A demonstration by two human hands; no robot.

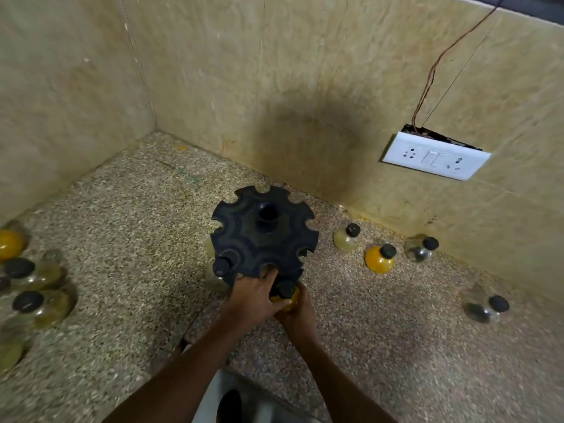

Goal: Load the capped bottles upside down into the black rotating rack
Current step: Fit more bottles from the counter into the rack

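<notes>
Speckled counter (122,239), tiled corner: your left hand (256,296) steadies black rack (264,230) mid-counter, right hand (297,312) grips yellow bottle (288,302) at near slot; next flip cap-down, seat it

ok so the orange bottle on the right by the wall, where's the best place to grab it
Take the orange bottle around its round belly, coming from above on the near side. It stands upright with its black cap on top, a clear bottle to its left and another to its right. A belly grip probably makes it easier to flip cap-down for the black rack.
</notes>
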